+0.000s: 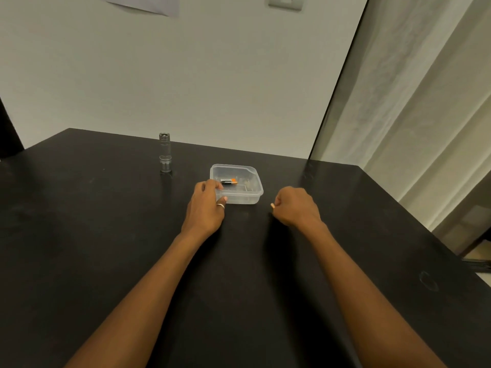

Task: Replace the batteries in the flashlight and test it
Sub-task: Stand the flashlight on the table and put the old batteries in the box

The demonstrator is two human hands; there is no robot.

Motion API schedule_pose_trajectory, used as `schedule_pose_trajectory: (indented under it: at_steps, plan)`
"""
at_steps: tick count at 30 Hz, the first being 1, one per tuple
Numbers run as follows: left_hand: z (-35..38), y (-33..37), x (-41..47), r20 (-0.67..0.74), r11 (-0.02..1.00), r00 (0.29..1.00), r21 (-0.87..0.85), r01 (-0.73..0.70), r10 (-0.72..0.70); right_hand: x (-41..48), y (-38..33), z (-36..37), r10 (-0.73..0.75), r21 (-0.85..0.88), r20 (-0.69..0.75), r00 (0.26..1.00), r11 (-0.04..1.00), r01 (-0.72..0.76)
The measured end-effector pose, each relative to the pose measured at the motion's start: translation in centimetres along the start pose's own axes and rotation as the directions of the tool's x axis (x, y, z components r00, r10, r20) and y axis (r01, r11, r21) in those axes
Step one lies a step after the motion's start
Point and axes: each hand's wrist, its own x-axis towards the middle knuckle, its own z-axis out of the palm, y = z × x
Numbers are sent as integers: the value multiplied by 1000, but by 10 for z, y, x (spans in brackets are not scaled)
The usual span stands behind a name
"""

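Observation:
A small silver flashlight stands upright on the black table, far left of centre. A clear plastic container sits mid-table with a black and orange battery lying inside near its left wall. My left hand, a ring on the thumb, grips the container's near-left corner, fingers over the rim and thumb on the front wall. My right hand rests on the table to the right of the container, fingers curled into a loose fist with nothing visible in it.
A white wall stands just behind the table's far edge. A pale curtain hangs at the right, beyond the table's right edge. A wall switch plate and a sheet of paper are high on the wall.

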Motion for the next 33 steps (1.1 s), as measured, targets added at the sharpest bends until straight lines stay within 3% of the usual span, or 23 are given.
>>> schedule_pose_trajectory:
  at_steps: [4,7,10,17,24,26,28,33]
  plan:
    - [0,-1,0,-3,1000,1000,-2,-2,2,11,-22,-16,-126,89,-202,971,985,146]
    - [-1,0,0,-6,1000,1000,-7,3,-3,33,-46,-18,-330,113,-137,934,932,346]
    - [-1,1,-1,-7,1000,1000,-17,-3,3,56,-62,-11,-413,31,-30,910,910,414]
    - [-3,1,0,-1,999,1000,-39,-8,8,93,-76,12,-427,-57,123,896,898,436]
    - [-4,2,1,5,999,1000,-36,11,-11,89,-73,14,-445,125,55,894,891,436]
    - [-5,2,1,17,999,1000,-38,23,-22,76,-72,2,-502,211,177,846,859,466]
    - [-5,2,0,26,999,999,-42,21,-20,65,-72,-4,-502,186,330,800,865,466]
    - [-6,2,-2,10,992,998,-115,57,-56,52,-79,7,-453,33,403,795,876,482]
